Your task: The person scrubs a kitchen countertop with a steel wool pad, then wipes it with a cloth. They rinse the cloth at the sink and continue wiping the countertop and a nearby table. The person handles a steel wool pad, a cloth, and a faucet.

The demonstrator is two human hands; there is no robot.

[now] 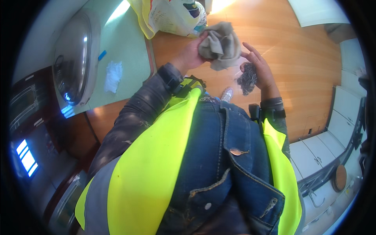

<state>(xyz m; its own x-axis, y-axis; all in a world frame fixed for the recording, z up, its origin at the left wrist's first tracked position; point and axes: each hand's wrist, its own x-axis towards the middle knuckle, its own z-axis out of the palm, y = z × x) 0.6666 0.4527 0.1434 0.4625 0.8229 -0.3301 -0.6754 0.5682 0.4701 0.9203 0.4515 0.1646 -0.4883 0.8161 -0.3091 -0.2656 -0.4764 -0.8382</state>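
My left hand (192, 54) grips a crumpled beige-grey cloth (220, 45) in front of my body. To its right, my right hand (260, 69) holds a dark, fluffy steel-wool-like scouring pad (247, 79) against the palm, thumb curled over it and the other fingers partly spread. The fingertips of the right hand are close to the cloth's right edge; whether they touch it I cannot tell. Below both hands, a light-coloured shoe (227, 94) shows on the wood-look floor.
A pale green tabletop (132, 58) at left bears a large shiny metal object (73, 58), a white crumpled tissue (113, 77) and a small blue item (102, 55). A filled plastic bag (173, 20) stands at the top. White cabinets (320, 149) line the right side.
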